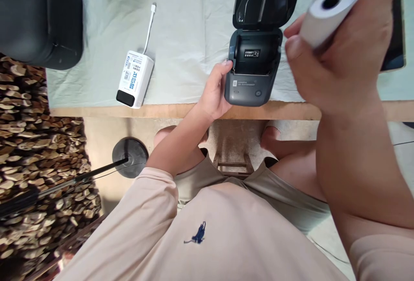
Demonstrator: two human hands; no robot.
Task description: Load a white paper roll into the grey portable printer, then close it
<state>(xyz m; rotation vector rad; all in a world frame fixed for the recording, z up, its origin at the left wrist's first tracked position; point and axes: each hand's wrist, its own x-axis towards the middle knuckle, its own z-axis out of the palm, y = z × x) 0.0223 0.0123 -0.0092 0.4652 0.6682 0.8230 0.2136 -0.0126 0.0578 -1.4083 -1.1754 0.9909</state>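
A dark label printer lies at the table's front edge with its lid swung up and its paper compartment showing a small label inside. My left hand grips the printer's left side, thumb on top near the compartment's edge. Raised to the right of the printer, my right hand is closed around a white paper roll. The roll's dark-cored end faces up toward the camera, and the roll is apart from the printer. Some of the right hand's fingers are hidden behind the roll.
A white power bank with a short cable lies left on the cloth-covered table. A black case stands at the far left, a dark tablet-like device at the right. Below are a round stand base and stacked firewood.
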